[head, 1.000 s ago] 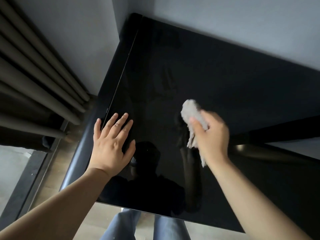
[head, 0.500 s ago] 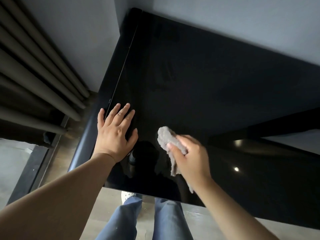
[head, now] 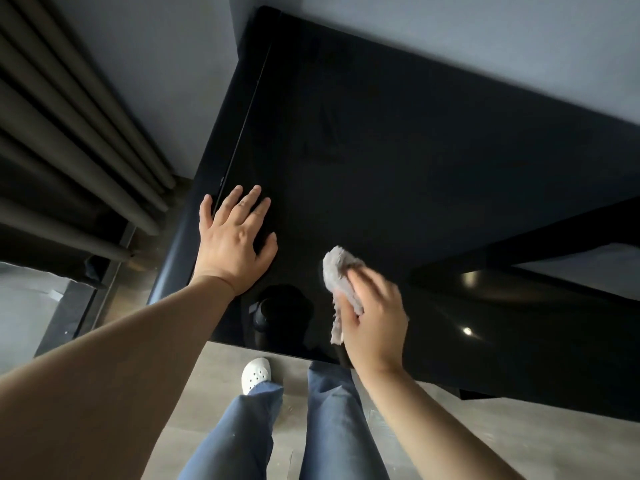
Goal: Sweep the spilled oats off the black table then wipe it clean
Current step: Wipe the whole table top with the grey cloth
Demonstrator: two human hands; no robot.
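Blue denim legs point(head: 242, 431) and one white clog point(head: 256, 374) stand on a grey floor point(head: 433, 427), just short of the near edge of the black table point(head: 433, 150).

Just inside that near edge, the right hand point(head: 375, 323) presses a pale grey fluffy cloth point(head: 341, 275) against the tabletop. Its fingers are curled over the cloth, bunching it under the palm. The cloth looks soft, light and floppy. It is likely best held gathered in a wad like this, with loose ends tucked in so they do not trail.

At the table's near left corner, the left hand point(head: 232, 244) lies flat, palm down. Its fingers are straight and spread, it grips nothing, and it seems to be bracing.

The tabletop is glossy, hard and probably slippery. It should let the cloth glide but will show smears readily.

Dark ribbed folds point(head: 69, 133), either a curtain or a radiator, stand to the left of the table. A pale grey wall point(head: 485, 29) meets its far edge.

Hard to make out:
- The right fingers are motion-blurred.
- Much of the cloth is hidden under the hand.
- The table's right side is cut off.
- Reflections of the person and of lights muddle the near surface.
- No oats can be seen on the dark top.
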